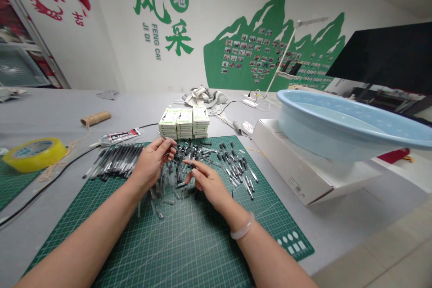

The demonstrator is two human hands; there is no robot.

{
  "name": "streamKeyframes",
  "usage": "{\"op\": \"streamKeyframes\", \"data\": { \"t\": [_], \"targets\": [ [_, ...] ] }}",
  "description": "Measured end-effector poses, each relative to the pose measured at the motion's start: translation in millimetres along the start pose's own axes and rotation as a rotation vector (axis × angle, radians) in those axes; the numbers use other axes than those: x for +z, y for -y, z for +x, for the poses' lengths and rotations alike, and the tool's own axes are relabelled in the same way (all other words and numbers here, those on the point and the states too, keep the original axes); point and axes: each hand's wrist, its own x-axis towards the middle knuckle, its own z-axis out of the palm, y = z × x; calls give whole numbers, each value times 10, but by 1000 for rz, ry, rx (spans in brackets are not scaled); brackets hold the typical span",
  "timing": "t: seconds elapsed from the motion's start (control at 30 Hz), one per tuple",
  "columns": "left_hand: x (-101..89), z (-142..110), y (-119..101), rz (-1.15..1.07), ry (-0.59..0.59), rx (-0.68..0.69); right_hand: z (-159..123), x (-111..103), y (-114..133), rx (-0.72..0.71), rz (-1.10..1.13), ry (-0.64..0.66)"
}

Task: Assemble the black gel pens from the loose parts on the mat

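My left hand (154, 158) is closed in a pinch on a thin dark rod that looks like a pen refill (179, 149), which slants down towards my right hand. My right hand (207, 181) pinches a small black pen part (191, 165) close to the refill's lower end; whether the two touch is unclear. Beneath both hands, loose clear tubes and black pen parts (167, 184) lie heaped on a green cutting mat (162, 243). A row of black-and-clear pens (116, 162) is left of my left hand. More pen parts (239, 168) are scattered right of my right hand.
Stacked small white boxes (184, 121) stand behind the pile. A blue basin (303, 130) rests on a white carton (290, 166) at right. Yellow tape (35, 154), a glue tube (120, 136), a cardboard roll (96, 118) and a black cable (47, 189) lie left. Crumpled cloth (204, 97) is at the back.
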Motion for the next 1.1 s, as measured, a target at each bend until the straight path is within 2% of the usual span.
{"op": "streamKeyframes", "data": {
  "t": [0.33, 0.53, 0.67, 0.93, 1.1],
  "targets": [
    [-33, -16, -27, 251, 49, 102, 9, -3, -52, 23, -91, -61],
    [35, -95, -2, 489, 254, 90, 12, 35, -78, -10, -7, -109],
    [85, -135, 47, 485, 341, 2, 18, 46, -53, -26, 80, -83],
    [129, -161, 20, 593, 397, 23, 14, 54, -50, -13, 80, -61],
    [132, -173, 20, 566, 412, 17, 10, 56, -49, 13, 84, -43]
  ]
}}
